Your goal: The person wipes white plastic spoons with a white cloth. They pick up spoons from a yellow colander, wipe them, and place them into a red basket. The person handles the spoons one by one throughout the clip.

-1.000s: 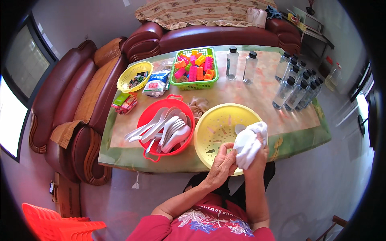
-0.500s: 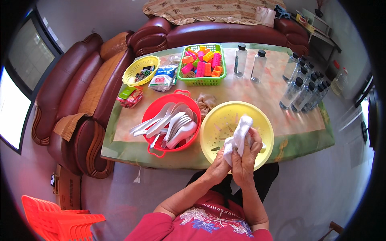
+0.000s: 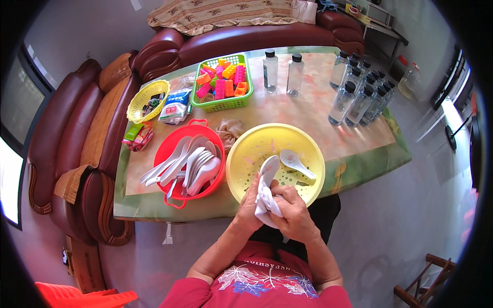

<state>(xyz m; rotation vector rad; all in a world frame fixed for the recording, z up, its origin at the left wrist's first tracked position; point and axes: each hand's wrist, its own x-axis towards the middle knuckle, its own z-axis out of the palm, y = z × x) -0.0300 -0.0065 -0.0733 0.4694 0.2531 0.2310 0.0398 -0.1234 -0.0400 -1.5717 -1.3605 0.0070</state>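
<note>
At the far left, dark red leather sofas run along the table, whose pale stone top has a green border. On the table's left end, a small yellow basket holds small dark items, a red-and-green packet lies at the table edge, and a white-and-blue plastic pouch rests beside the basket; its print is too small to tell. A red basin holds a heap of white ladle-shaped spoons with their handles pointing left. Behind it, a green mesh basket is filled with bright building blocks. In the centre foreground, a yellow perforated bowl sits at the near table edge with one white spoon lying inside it. The left hand and right hand are closed together over the near rim of this bowl, both gripping a crumpled white cloth wrapped about the handle of a second white spoon, whose bowl projects upward from the cloth over the yellow bowl. Two clear bottles with black caps stand behind the bowl, and a cluster of similar bottles stands at the right end of the table. A brown crumpled cloth lies between the basin and the yellow bowl.
</note>
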